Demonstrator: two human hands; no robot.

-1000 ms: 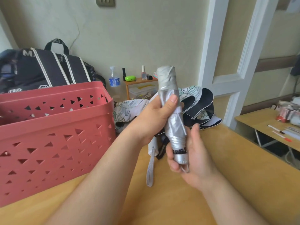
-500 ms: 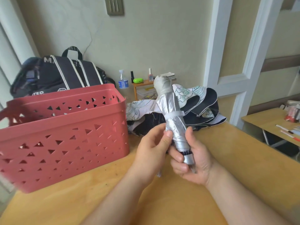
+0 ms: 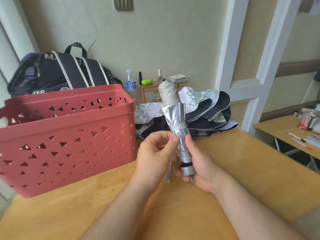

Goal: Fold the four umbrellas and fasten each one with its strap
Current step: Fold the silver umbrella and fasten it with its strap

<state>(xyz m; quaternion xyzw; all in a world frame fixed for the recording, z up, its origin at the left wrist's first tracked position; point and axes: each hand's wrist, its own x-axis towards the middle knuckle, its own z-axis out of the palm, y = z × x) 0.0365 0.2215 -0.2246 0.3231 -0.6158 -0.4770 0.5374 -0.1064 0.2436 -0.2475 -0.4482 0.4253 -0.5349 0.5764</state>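
The silver umbrella (image 3: 175,122) is held upright above the wooden table (image 3: 242,170), rolled tight, with its strap (image 3: 179,126) wrapped around the canopy just above the fingers. Its lower end is gripped by the right hand (image 3: 199,163), the fingers curled round the shaft and handle (the thumb lies along the right side of the fabric). The folds just below the strap are pinched by the thumb and forefinger of the left hand (image 3: 155,153).

Compared with a second ago, the left hand is found lower: it was then wrapped round the middle of the canopy, covering the place where the strap now shows, and it has since slid down to a light pinch beside the right hand. The right hand's grip on the handle end is unchanged. The umbrella is tilted slightly, its pale tip leaning left, much as half a second ago.

A second umbrella, patterned white and black (image 3: 204,110), is left unfolded on the table behind the hands, and a pale wrist loop (image 3: 168,174) is seen hanging below the left hand; what it belongs to cannot be told. The red basket (image 3: 69,135) stands to the left on the table, with a black bag (image 3: 60,73) behind it.
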